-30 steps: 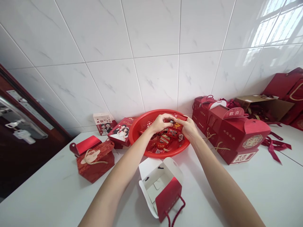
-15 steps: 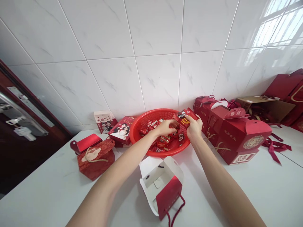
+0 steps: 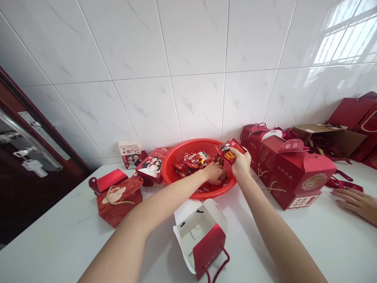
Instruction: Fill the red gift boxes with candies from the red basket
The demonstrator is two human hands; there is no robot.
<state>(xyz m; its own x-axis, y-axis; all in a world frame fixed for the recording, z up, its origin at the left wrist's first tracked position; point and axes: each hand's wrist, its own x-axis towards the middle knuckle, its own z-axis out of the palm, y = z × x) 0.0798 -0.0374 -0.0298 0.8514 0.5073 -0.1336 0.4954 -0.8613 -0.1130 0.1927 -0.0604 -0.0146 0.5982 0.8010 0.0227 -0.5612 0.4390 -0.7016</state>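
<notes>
- The right hand [image 3: 242,162] squeezes shiny red plastic packets [image 3: 227,152] at the edge of a round red plastic basket [image 3: 168,167].
- The left hand [image 3: 214,173] is inside, fingers half bent; I can't tell if it has anything.

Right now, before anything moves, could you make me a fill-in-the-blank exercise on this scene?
1. The right hand holds packets that are mostly ____ in colour.
2. The inside of the open box is ____.
3. Behind the basket, the wall is covered in pale, square-edged ____.
4. Another person's hand shows at the picture's ____ edge.

Missing words: red; white; tiles; right.
</notes>
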